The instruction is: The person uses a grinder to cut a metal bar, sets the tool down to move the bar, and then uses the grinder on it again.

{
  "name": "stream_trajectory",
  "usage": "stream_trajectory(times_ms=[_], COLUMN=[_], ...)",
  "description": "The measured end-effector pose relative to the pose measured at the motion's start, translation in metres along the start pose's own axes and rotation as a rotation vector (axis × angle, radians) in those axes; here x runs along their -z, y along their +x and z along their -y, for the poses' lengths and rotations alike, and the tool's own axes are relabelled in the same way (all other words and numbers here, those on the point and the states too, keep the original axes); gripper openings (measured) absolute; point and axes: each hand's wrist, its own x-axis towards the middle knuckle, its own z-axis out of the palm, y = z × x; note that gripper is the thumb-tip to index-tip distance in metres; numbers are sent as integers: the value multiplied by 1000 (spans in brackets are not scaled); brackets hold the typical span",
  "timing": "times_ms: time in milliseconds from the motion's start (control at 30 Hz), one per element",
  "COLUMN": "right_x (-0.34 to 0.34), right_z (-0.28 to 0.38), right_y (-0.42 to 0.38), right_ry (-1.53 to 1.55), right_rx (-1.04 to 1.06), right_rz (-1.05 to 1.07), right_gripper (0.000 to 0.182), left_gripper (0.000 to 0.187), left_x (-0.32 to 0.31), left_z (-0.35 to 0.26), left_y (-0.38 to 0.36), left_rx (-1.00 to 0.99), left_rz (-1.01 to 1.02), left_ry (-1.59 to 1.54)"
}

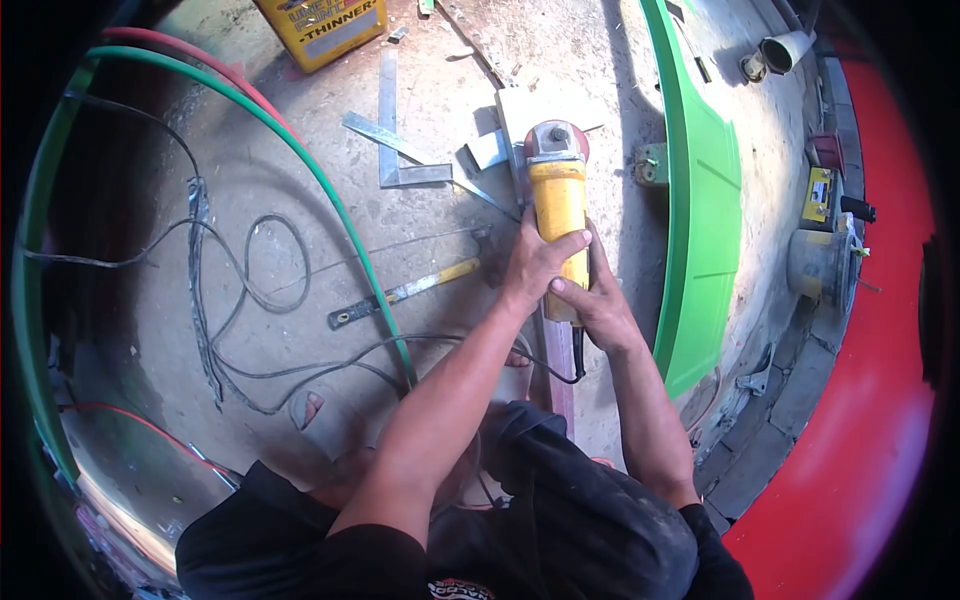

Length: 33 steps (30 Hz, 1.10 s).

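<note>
Both hands are wrapped around a yellow angle grinder [561, 200], its grey head and reddish disc pointing away from me. My left hand [537, 258] grips the body from the left, thumb across the top. Lower down on the right side, my right hand [600, 300] closes round the rear of the body. From its back end the black cord [578, 355] curves off to the left. Below the grinder lies a long pale bar [558, 385]. A metal square [388, 120] and a thin metal strip [385, 137] rest left of the disc.
A hammer [405, 292] with a yellow-marked handle lies left of my hands. A green hose [310, 160] and loose black cable cross the floor. To the right stands a green panel [700, 200]. A yellow thinner can [322, 30] is at the back; a red surface [880, 300] fills the far right.
</note>
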Motion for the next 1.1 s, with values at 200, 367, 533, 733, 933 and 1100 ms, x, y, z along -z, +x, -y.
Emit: stream_trajectory(times_ms=[200,367,533,733,933,1100], right_x=[0,1,-1,3,2,3], right_z=[2,0,0,-4,-3,-7], right_y=[-2,2,1,3,3,3], right_ry=[6,-16,3,69,53,43], right_rx=[-23,17,-6,-18,-8,13], right_rz=[1,10,-15,-10,3,7], right_gripper=[109,110,110,109,110,107], left_gripper=[63,62,62,62,62,62], left_x=[-1,-1,0,-2,1,-1], left_z=[1,-1,-1,0,4,1], left_y=[-2,-2,2,5,7,4], left_rx=[1,9,18,27,17,2], left_rz=[-27,-42,-15,-17,-7,-46], left_ry=[-9,4,16,24,16,-26])
